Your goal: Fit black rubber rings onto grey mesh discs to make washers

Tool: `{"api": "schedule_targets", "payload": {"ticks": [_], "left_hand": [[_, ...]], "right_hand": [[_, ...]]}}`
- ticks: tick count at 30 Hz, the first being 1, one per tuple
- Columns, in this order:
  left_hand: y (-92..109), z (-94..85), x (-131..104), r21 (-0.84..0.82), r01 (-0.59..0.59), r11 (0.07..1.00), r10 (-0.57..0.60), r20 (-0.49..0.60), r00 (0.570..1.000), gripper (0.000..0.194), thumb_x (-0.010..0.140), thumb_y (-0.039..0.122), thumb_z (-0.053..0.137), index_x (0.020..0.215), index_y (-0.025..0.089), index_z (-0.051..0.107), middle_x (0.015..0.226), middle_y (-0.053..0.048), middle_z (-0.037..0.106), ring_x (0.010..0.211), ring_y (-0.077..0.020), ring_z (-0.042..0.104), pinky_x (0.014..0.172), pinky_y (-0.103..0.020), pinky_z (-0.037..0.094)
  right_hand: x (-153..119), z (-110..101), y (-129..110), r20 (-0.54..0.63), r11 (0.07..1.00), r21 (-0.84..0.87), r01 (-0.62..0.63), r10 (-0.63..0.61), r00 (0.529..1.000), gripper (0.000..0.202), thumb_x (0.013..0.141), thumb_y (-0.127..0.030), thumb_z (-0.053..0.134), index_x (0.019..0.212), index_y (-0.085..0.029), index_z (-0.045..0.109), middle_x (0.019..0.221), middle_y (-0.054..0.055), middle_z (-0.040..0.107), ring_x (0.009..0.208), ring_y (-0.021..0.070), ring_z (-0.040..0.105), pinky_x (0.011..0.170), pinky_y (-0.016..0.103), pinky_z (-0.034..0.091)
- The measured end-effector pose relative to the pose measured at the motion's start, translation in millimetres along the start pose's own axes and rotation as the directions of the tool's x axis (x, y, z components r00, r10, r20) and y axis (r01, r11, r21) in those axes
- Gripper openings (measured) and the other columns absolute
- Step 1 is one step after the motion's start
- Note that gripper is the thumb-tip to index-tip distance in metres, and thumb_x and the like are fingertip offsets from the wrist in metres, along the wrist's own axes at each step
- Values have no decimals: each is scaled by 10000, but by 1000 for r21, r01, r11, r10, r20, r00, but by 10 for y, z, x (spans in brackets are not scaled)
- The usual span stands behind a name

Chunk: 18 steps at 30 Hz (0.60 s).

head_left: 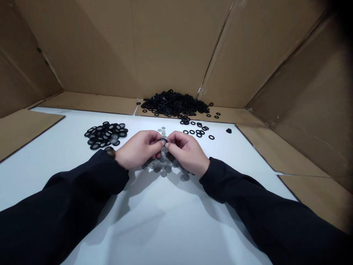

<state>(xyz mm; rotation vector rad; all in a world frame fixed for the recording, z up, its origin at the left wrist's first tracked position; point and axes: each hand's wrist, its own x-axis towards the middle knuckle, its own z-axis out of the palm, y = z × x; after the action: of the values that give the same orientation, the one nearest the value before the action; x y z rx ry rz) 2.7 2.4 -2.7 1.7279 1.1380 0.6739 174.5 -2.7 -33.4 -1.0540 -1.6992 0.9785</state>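
Note:
Between the fingertips of both hands is a small black rubber ring [163,140], held over the middle of the white table. My left hand [142,147] pinches its left side, thumb toward me. On the opposite side, my right hand [187,150] grips it with thumb and forefinger. Whether a disc sits inside the ring is hard to make out. Beneath the hands lies a loose spread of small grey mesh-like discs [163,173], partly covered by the fingers. Left of my left hand is a pile of black rings with grey discs set in them [106,134].
A big heap of plain black rings [173,103] lies against the cardboard wall [165,48] at the back. Several loose rings [199,134] are scattered right of centre. Cardboard strips [88,102] border the white tabletop [165,228]. A small black clump [228,130] sits further right.

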Motion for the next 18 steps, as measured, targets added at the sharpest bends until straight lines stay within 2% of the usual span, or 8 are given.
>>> {"api": "schedule_targets", "payload": {"ticks": [5, 9, 14, 18], "left_hand": [[-11, -25, -4, 30, 30, 999, -30, -1, 1000, 135, 808, 293, 599, 772, 163, 602, 602, 5, 596, 504, -108, 514, 449, -204, 383], [-14, -31, -3, 29, 35, 999, -34, -19, 999, 125, 777, 282, 632, 756, 161, 609, 570, 17, 576, 472, -95, 488, 422, -194, 348], [-12, -25, 3, -82, -1, 997, -3, -43, 999, 116, 788, 270, 632, 776, 161, 593, 567, 35, 553, 465, -74, 451, 432, -185, 337], [-14, -17, -11, -76, -19, 997, 18, -16, 1000, 130, 815, 277, 602, 779, 153, 583, 625, 23, 564, 510, -75, 467, 465, -188, 357]], "right_hand": [[-10, -30, 9, 13, 997, -70, 35, -34, 999, 132, 854, -314, 565, 842, -188, 603, 730, -2, 573, 649, 127, 508, 608, 277, 427], [7, -32, 18, 56, 999, 30, -18, 16, 998, 133, 833, -314, 610, 863, -184, 599, 759, 4, 590, 668, 126, 532, 623, 276, 441], [8, -19, -8, 108, 983, 123, -135, 122, 987, 123, 846, -302, 581, 812, -192, 540, 684, -34, 506, 580, 95, 447, 536, 243, 372], [7, -25, -19, 105, 986, 131, -99, 85, 991, 150, 857, -330, 586, 866, -183, 555, 738, -23, 528, 640, 103, 484, 588, 246, 404]]}}
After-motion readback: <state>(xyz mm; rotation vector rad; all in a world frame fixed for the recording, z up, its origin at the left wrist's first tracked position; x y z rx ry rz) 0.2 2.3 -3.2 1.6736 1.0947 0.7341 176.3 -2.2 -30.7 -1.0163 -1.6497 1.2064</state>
